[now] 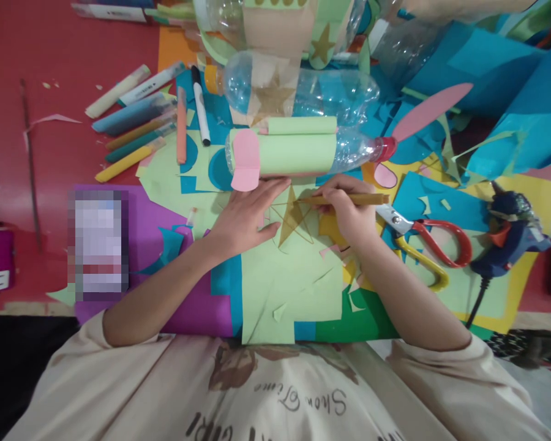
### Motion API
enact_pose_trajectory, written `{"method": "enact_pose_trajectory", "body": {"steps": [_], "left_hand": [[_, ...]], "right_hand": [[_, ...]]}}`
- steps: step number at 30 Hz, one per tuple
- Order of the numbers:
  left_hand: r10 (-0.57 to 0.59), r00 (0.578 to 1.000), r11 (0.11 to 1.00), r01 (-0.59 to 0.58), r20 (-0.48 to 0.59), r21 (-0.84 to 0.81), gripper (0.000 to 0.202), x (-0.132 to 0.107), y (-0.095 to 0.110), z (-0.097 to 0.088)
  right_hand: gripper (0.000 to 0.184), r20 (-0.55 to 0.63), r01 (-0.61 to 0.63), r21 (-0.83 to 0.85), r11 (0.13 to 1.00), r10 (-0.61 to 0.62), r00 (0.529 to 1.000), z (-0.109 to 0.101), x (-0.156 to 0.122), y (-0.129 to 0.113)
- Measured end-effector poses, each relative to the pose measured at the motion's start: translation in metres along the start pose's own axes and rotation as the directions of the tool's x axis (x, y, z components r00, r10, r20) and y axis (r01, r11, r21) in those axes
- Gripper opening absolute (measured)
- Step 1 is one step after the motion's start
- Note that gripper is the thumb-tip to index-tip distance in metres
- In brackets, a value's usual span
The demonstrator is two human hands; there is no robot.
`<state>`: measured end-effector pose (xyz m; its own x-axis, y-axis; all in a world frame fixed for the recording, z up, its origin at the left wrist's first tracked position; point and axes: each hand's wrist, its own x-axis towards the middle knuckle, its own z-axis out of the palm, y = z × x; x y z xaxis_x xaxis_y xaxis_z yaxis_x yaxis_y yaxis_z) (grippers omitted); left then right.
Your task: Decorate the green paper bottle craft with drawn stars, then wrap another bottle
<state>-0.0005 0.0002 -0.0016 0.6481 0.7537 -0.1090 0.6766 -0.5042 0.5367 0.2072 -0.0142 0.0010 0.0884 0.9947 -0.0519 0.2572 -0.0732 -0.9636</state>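
My right hand (349,211) grips a brown marker (370,199), its tip on a star (291,220) drawn on light green paper (298,275). Part of the star is coloured in brown; other points show only outlines. My left hand (245,217) lies flat on the paper at the star's left, fingers spread, holding nothing. Just beyond both hands lies a clear plastic bottle (351,150) wrapped in green paper, with a red cap and pink paper pieces at both ends. Behind it is another bottle (335,86) with an orange cap and a brown star on its paper band.
Scissors (422,236) with red and yellow handles lie right of my right hand, near a blue glue gun (509,229). Several markers (138,131) lie at the left, above a phone (98,242) with a blurred screen. Paper scraps and blue sheets (523,141) cover the red table (27,122).
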Motion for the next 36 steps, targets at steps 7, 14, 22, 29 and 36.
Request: {"method": "enact_pose_trajectory", "body": {"steps": [7, 14, 22, 29, 36], "left_hand": [[-0.025, 0.999, 1.0, 0.025, 0.021, 0.0, 0.066, 0.001, 0.001, -0.001], [-0.025, 0.999, 1.0, 0.025, 0.025, -0.005, 0.062, 0.0, 0.004, -0.001], [-0.001, 1.0, 0.999, 0.001, 0.003, -0.034, 0.069, -0.001, 0.001, 0.002], [0.014, 1.0, 0.998, -0.015, -0.015, -0.057, 0.068, -0.001, 0.001, 0.001], [0.028, 0.999, 0.999, -0.029, -0.018, -0.043, 0.066, -0.003, 0.001, 0.001]], "right_hand": [[0.014, 0.097, -0.013, 0.099, 0.995, 0.003, 0.995, -0.01, -0.013, -0.008], [0.011, 0.191, -0.085, -0.022, 0.996, 0.088, 0.978, -0.012, -0.026, -0.012], [0.018, 0.239, 0.005, -0.119, 0.993, 0.024, 0.971, -0.01, -0.029, -0.006], [0.029, 0.208, 0.036, -0.205, 0.978, 0.008, 0.978, -0.006, -0.028, -0.005], [0.028, 0.225, 0.033, -0.229, 0.973, 0.02, 0.974, -0.005, -0.028, -0.007]]}}
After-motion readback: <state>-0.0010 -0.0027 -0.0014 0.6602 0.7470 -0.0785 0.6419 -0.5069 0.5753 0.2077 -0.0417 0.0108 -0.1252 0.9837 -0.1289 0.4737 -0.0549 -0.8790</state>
